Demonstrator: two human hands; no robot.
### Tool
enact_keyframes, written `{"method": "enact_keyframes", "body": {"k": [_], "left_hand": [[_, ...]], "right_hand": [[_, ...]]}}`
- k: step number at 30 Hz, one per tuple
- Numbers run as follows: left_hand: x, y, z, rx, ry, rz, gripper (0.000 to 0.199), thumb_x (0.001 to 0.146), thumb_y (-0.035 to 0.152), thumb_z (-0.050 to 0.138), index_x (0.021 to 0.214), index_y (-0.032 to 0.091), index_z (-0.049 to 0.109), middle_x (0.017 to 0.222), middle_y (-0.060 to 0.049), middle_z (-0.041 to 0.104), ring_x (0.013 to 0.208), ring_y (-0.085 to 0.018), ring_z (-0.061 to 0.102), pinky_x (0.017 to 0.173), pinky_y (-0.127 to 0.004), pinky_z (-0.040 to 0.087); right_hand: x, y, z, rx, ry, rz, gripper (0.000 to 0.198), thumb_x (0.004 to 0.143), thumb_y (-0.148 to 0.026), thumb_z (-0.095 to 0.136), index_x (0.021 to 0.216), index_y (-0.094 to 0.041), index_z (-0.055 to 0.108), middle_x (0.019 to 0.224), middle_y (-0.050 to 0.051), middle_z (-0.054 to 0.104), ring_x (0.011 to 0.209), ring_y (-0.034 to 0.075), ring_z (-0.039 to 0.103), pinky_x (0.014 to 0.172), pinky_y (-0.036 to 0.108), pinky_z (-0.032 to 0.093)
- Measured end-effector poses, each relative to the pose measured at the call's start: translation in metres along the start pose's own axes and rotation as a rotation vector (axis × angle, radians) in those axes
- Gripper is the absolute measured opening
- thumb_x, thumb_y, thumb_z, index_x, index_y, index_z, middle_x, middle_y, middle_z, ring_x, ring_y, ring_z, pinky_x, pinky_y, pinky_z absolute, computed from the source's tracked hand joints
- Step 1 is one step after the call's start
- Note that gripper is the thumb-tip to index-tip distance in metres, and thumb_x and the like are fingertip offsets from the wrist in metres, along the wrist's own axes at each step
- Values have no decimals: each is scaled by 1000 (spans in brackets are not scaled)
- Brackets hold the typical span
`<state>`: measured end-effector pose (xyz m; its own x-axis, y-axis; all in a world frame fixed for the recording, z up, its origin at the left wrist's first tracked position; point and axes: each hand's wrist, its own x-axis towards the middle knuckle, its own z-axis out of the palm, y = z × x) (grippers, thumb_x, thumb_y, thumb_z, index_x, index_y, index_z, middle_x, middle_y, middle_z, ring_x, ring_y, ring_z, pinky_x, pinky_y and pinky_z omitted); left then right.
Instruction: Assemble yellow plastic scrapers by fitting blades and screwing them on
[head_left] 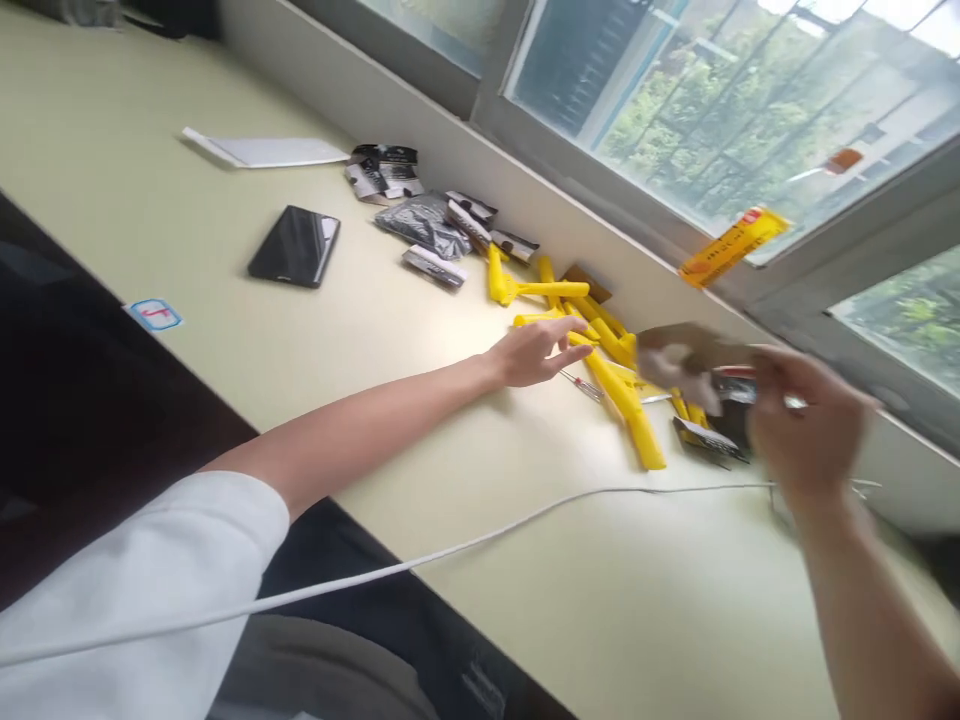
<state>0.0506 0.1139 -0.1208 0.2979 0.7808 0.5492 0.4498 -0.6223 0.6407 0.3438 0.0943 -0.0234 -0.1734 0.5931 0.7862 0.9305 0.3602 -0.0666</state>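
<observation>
My left hand [534, 352] reaches over a pile of yellow plastic parts, thumb and fingers apart. Its fingertips are right at the upper end of a long yellow tube-like part [630, 410]; whether they touch it I cannot tell. Below the thumb lies a thin metal piece with a red bit [581, 384]. On the right, my raised right hand [810, 425] is closed on a blurred brown-and-white crumpled thing [686, 362], whose kind I cannot make out. Another yellow part [536, 288] with a rounded end lies just beyond my left hand.
Black-and-silver wrappers [386, 172] and a dark plastic bag [427, 222] lie along the window wall. A black phone [295, 246] and a white sheet [277, 152] are farther left. A white cable [480, 538] crosses in front of me. A yellow packet [733, 247] leans by the window.
</observation>
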Motion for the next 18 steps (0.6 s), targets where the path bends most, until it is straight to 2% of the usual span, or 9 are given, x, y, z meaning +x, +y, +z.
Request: {"method": "enact_keyframes", "body": {"k": [2, 4, 5, 7, 9, 11, 14, 18], "left_hand": [[0, 6, 0, -207, -45, -13, 64, 94, 61, 43, 144, 21, 43, 112, -8, 70, 95, -15, 66, 81, -26, 51], [0, 12, -1, -305, -14, -63, 72, 86, 62, 57, 145, 24, 45, 120, -9, 68, 102, -17, 66, 81, -26, 52], [1, 13, -1, -333, 11, -91, 71, 82, 61, 63, 142, 25, 50, 120, -9, 69, 104, -18, 65, 83, -27, 53], [3, 13, -2, -410, 75, -144, 58, 83, 58, 63, 129, 23, 62, 114, -8, 71, 102, -18, 66, 84, -27, 53], [8, 7, -3, -467, 123, -214, 43, 84, 56, 62, 102, 18, 73, 102, -6, 74, 91, -16, 67, 81, -26, 52], [12, 0, -3, -467, 184, -365, 42, 79, 56, 67, 85, 15, 74, 81, -4, 72, 73, -14, 63, 68, -23, 49], [17, -10, -2, -426, 254, -429, 46, 78, 59, 66, 86, 13, 73, 80, -5, 72, 64, -13, 58, 54, -22, 43], [18, -15, -3, -453, 329, -523, 51, 79, 56, 65, 106, 14, 69, 87, -7, 72, 53, -11, 52, 43, -23, 40]], "right_hand": [[-17, -33, 5, 143, -101, -115, 30, 94, -25, 51, 107, -19, 77, 93, 7, 78, 81, 20, 73, 76, 28, 53], [-25, -57, 16, 246, -175, -137, 29, 95, -22, 50, 106, -18, 76, 92, 6, 78, 83, 21, 73, 81, 31, 53], [-25, -65, 23, 262, -188, -129, 30, 96, -21, 48, 107, -20, 76, 96, 4, 78, 89, 22, 73, 88, 34, 52], [-20, -73, 33, 306, -233, -118, 32, 97, -21, 46, 110, -24, 75, 99, 2, 77, 93, 22, 72, 92, 37, 51], [-11, -73, 42, 395, -290, -110, 30, 98, -23, 48, 111, -27, 75, 104, 1, 77, 96, 21, 72, 90, 35, 52], [-2, -65, 51, 467, -338, -27, 28, 98, -27, 51, 115, -27, 73, 114, 0, 74, 103, 20, 70, 92, 33, 52], [7, -51, 68, 415, -297, 199, 28, 96, -27, 55, 118, -20, 70, 113, 6, 74, 99, 21, 70, 85, 33, 54], [10, -53, 95, 310, -320, 300, 5, 79, -21, 72, 81, -17, 73, 89, 8, 75, 88, 26, 69, 79, 36, 52]]}}
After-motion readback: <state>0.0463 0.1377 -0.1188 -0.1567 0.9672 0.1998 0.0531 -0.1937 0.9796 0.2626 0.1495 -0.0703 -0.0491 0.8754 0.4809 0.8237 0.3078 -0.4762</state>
